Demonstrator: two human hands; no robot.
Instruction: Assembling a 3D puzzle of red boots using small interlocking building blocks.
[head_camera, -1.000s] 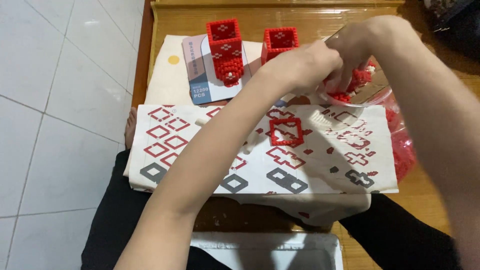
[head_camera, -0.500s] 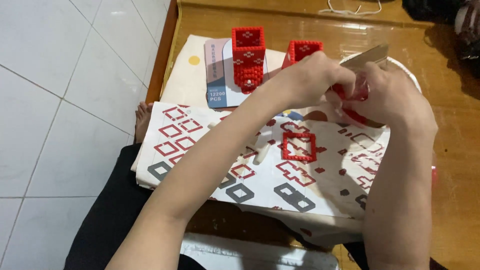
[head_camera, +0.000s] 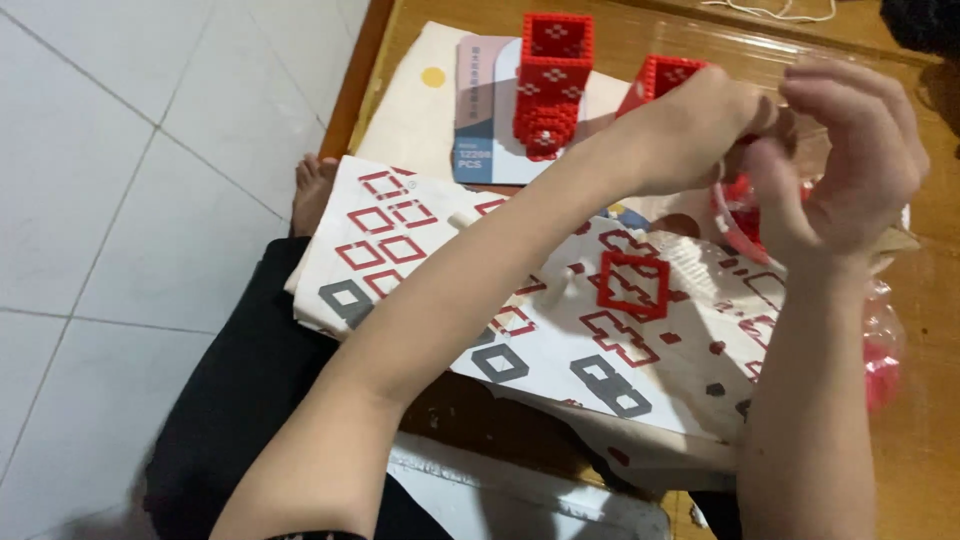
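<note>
Head view: left hand (head_camera: 690, 125) and right hand (head_camera: 850, 150) are meeting over red bricks (head_camera: 745, 205), probably picking one; grip state unclear.

A low wooden table (head_camera: 930, 430) stands on the white tiled floor (head_camera: 130, 200). Directly on it lie a cream sheet (head_camera: 415, 120) and a printed instruction sheet (head_camera: 560, 320) with red and grey square patterns, overhanging the near edge.
</note>
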